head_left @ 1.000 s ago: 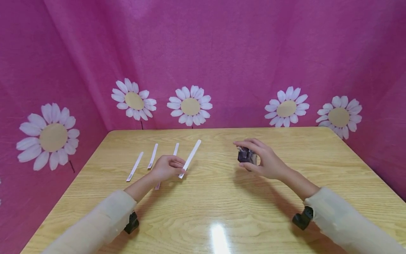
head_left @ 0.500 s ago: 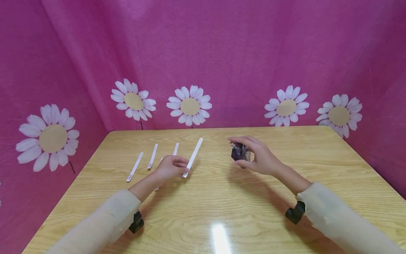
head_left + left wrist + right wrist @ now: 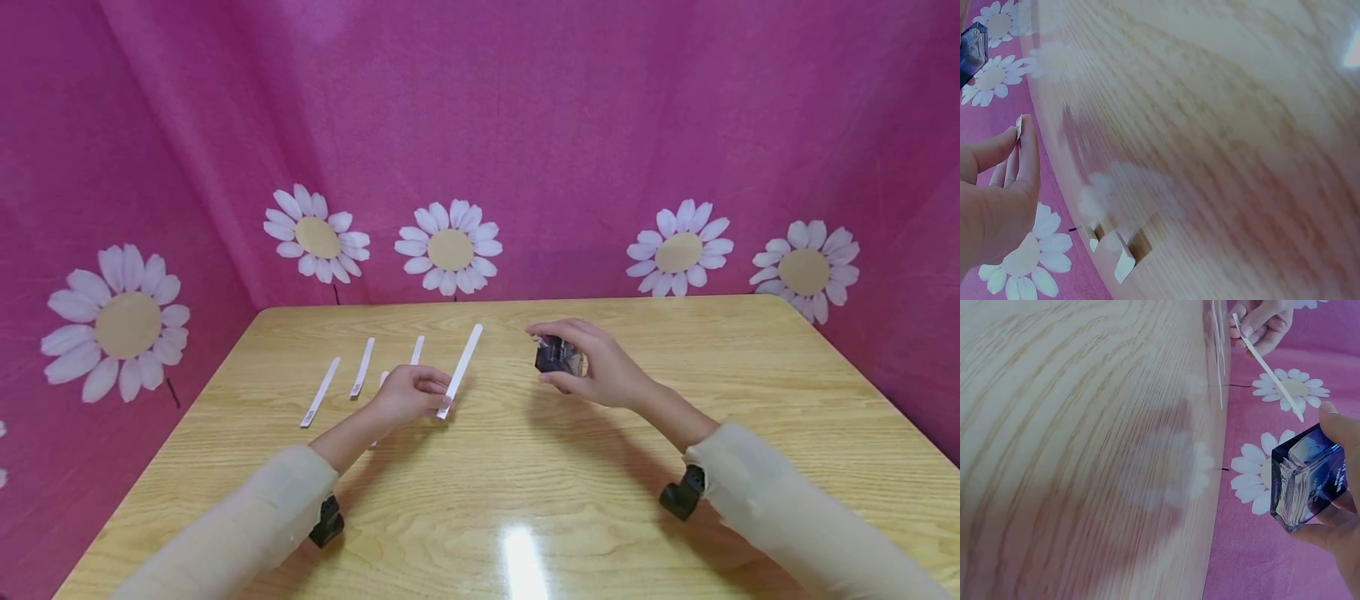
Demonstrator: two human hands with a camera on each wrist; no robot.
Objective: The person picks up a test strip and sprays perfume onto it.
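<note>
Between thumb and fingers of my left hand [image 3: 403,395] is pinched the lower end of a white paper tester strip [image 3: 463,360], raised above the table with its far end pointing away. To its right, my right hand [image 3: 609,368] grips a dark, faceted glass perfume bottle [image 3: 555,355], held in the air. The right wrist view shows the bottle [image 3: 1304,484] tilted, with blurred lettering on one face. Strip and bottle are apart. On the table lie more strips, one at far left [image 3: 321,392], another strip [image 3: 363,367] beside it, and others partly hidden by my left hand.
The wood-grain table [image 3: 480,492] reflects a bright light near its front. A pink curtain [image 3: 525,150] printed with white daisies surrounds its back and sides. Both forearms wear pale sleeves, with a black wrist camera [image 3: 682,493] below each cuff.
My right hand has moved left with the perfume bottle, closer to the strip. My left hand has shifted slightly right with its strip. The strips on the table have stayed put.
</note>
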